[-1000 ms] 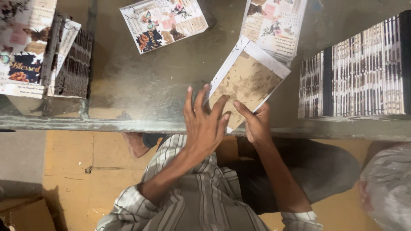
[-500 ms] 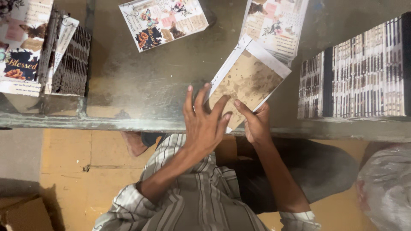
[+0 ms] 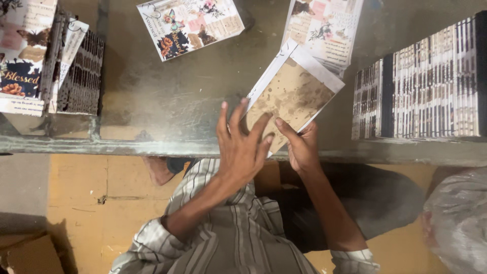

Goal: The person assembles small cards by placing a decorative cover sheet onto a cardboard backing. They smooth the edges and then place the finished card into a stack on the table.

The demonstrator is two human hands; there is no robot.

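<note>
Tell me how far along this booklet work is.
Done, it seems: rows of bound booklets stacked at right, more at left. In hand: left hand presses and right hand grips a brown-covered booklet. Left: loose printed sheets and lie beyond.

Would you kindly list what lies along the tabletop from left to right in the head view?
Tall stack of printed sheets → dark bundle of stacked sheets → butterfly-and-flower collage sheet → left hand → brown speckled booklet → right hand → rows of stacked booklets seen edge-on.
</note>
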